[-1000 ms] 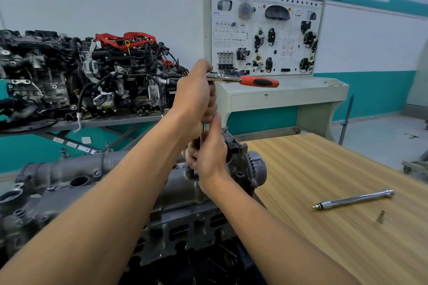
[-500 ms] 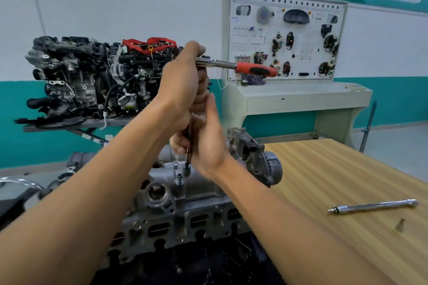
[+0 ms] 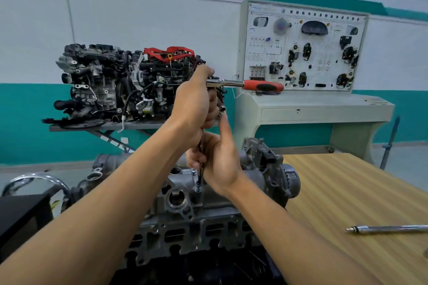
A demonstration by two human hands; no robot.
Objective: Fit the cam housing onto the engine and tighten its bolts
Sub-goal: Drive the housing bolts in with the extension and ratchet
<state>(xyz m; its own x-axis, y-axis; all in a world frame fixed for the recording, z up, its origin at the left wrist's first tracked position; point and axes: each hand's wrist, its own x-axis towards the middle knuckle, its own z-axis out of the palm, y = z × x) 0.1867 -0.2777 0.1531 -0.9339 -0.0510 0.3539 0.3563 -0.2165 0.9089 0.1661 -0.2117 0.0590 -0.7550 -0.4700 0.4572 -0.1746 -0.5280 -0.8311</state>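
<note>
One cam housing [image 3: 180,196] sits atop the near engine [image 3: 185,236]. One loose steel rod [image 3: 389,229] lies on the desk [image 3: 347,192]. The right hand [image 3: 220,159] has its fingers curled round the shaft [image 3: 202,146], which stands on one bolt [image 3: 198,188]. The left hand [image 3: 196,104] grips the head of the one ratchet [image 3: 245,84]. Behind stand one second engine [image 3: 127,83] and one panel [image 3: 305,48].

Wood-grain table [image 3: 347,192] low, right of right hand [image 3: 220,164]. Engine [image 3: 196,227] at its left edge, beneath hand. Steel rod [image 3: 389,229] flat, far right.
</note>
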